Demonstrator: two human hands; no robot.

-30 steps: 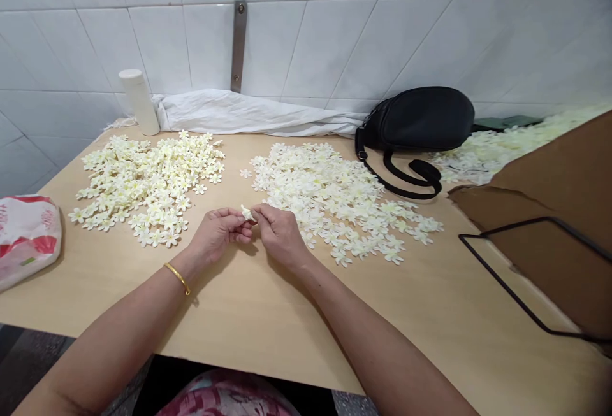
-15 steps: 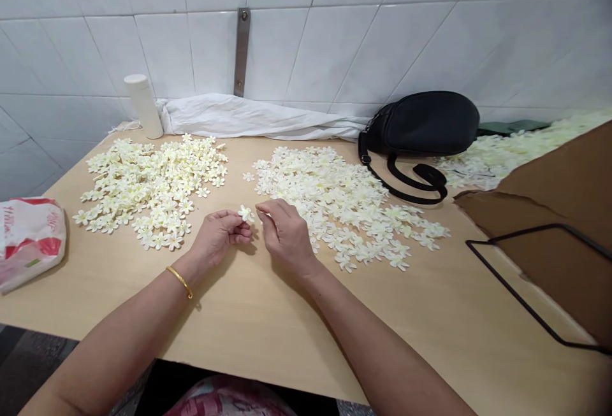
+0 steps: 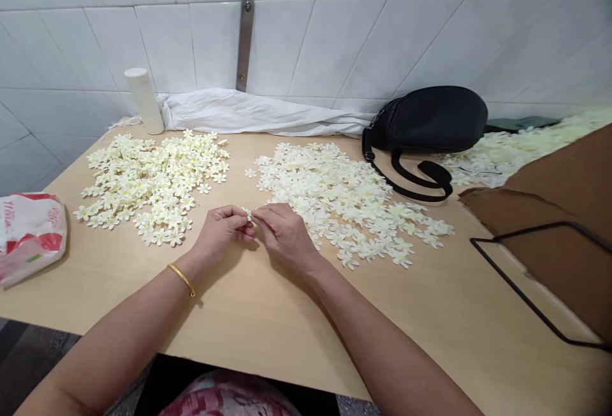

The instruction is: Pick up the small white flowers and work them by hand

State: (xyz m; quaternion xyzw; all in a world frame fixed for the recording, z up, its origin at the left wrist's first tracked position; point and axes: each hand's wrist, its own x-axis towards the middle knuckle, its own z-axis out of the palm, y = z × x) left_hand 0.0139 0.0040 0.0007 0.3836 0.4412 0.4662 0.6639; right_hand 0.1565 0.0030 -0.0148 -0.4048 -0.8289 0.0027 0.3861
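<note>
Between my two hands is one small white artificial flower [image 3: 247,213], mostly covered by fingers. My left hand [image 3: 223,230], with a gold bangle [image 3: 181,279] at the wrist, pinches it from the left. The fingertips of my right hand [image 3: 283,232] are pressed together against its right side; whether they grip a petal or something smaller is hidden. A pile of cream, fuller-looking flowers [image 3: 153,177] lies beyond my left hand. Past my right hand spreads another pile of flat white flowers [image 3: 329,193], with a single one [image 3: 250,173] lying at its left edge.
Along the tiled wall stand a white bottle [image 3: 144,100], a rolled white cloth [image 3: 248,110] and a black bag [image 3: 430,120] with its strap on the table [image 3: 248,314]. A red-and-white packet [image 3: 32,237] lies left. Brown cardboard [image 3: 549,206] and a black wire frame [image 3: 521,292] are at right.
My right hand has moved left to meet the flower in my left hand, and its fingertips now cover most of it. The camera view has shifted slightly.
</note>
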